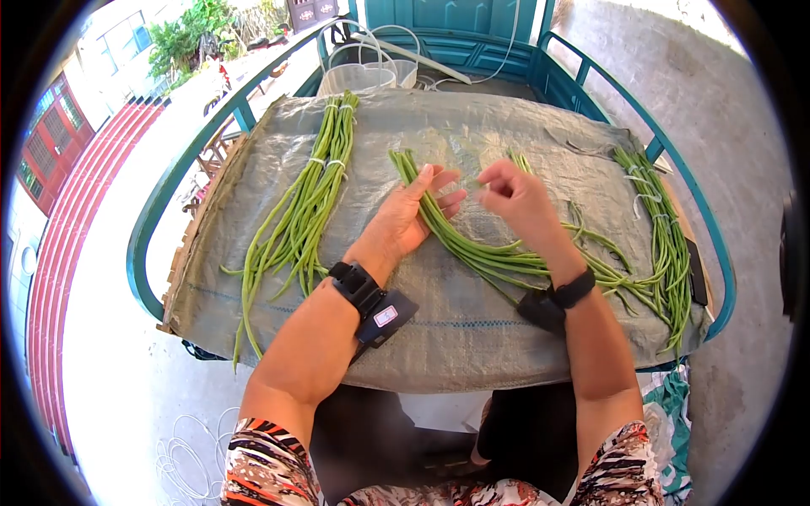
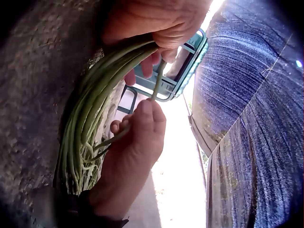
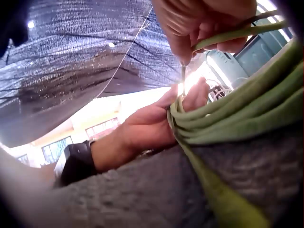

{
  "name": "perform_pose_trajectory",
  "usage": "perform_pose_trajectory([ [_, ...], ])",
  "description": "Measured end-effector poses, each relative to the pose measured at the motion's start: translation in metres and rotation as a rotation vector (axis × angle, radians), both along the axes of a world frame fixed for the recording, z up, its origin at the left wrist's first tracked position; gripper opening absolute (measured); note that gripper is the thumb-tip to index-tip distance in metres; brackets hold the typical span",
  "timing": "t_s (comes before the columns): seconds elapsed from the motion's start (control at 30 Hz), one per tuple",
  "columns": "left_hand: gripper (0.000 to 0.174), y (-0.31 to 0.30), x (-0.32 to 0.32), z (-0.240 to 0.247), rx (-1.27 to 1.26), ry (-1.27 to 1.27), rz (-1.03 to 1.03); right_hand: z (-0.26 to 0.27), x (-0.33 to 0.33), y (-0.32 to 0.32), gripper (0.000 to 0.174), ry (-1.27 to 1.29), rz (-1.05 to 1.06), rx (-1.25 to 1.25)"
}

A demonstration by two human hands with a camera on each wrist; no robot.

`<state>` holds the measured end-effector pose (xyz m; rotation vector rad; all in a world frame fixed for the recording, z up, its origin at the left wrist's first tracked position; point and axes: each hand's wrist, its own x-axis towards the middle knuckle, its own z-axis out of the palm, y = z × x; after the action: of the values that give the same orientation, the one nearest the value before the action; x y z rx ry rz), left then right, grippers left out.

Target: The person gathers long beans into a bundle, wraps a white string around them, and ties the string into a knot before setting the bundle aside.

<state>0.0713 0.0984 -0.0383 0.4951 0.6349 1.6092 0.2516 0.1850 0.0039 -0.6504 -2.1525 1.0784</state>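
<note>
My left hand holds a bunch of long green beans near its upper end, the thumb lying over the stalks. The rest of the bunch bends away to the right over the woven sheet. Just right of it, my right hand is raised, thumb and fingertips together. In the left wrist view those fingers pinch a single bean that stretches up to the left hand. The right wrist view shows the bunch curving out of the left palm.
A tied bundle of long beans lies to the left, another bundle along the right edge. The grey woven sheet covers the cart bed between teal rails. Clear plastic baskets stand behind. A dark flat object lies far right.
</note>
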Motion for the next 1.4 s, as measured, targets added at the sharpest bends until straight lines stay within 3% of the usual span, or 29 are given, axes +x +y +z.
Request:
perform_pose_trajectory([
  [0.13, 0.025, -0.001, 0.003, 0.002, 0.047, -0.053, -0.016, -0.008, -0.001, -0.007, 0.016, -0.171, 0.197, 0.026],
  [0.23, 0.024, -0.001, 0.003, 0.000, 0.020, -0.077, -0.005, -0.006, 0.003, -0.008, 0.023, -0.255, 0.231, -0.003],
  [0.43, 0.021, 0.001, -0.001, -0.002, 0.043, -0.014, -0.028, -0.009, 0.006, -0.003, 0.020, -0.275, 0.279, -0.052],
  [0.53, 0.020, 0.001, 0.000, 0.001, -0.007, -0.045, -0.014, -0.011, 0.007, -0.003, 0.015, -0.214, 0.341, -0.212],
  [0.63, 0.020, 0.002, -0.002, -0.002, 0.047, -0.057, -0.046, -0.009, 0.009, -0.004, 0.013, -0.241, 0.356, -0.115],
  [0.83, 0.021, 0.002, 0.003, 0.002, -0.082, -0.082, 0.066, -0.009, 0.025, 0.028, 0.019, -0.314, -0.556, 0.405],
  [0.93, 0.019, 0.003, 0.000, -0.002, -0.084, -0.033, 0.014, -0.014, 0.041, 0.043, 0.020, -0.539, -0.677, 0.388],
  [1.1, 0.016, 0.003, 0.001, -0.004, -0.120, -0.033, 0.053, -0.017, 0.049, 0.052, 0.026, -0.756, -0.626, 0.211],
  [1.27, 0.015, 0.003, 0.000, -0.005, -0.135, -0.050, 0.063, -0.027, 0.051, 0.066, 0.026, -0.697, -0.611, 0.066],
  [1.4, 0.014, 0.002, 0.000, -0.004, -0.120, -0.028, 0.038, -0.038, 0.054, 0.076, 0.027, -0.342, -0.680, 0.045],
])
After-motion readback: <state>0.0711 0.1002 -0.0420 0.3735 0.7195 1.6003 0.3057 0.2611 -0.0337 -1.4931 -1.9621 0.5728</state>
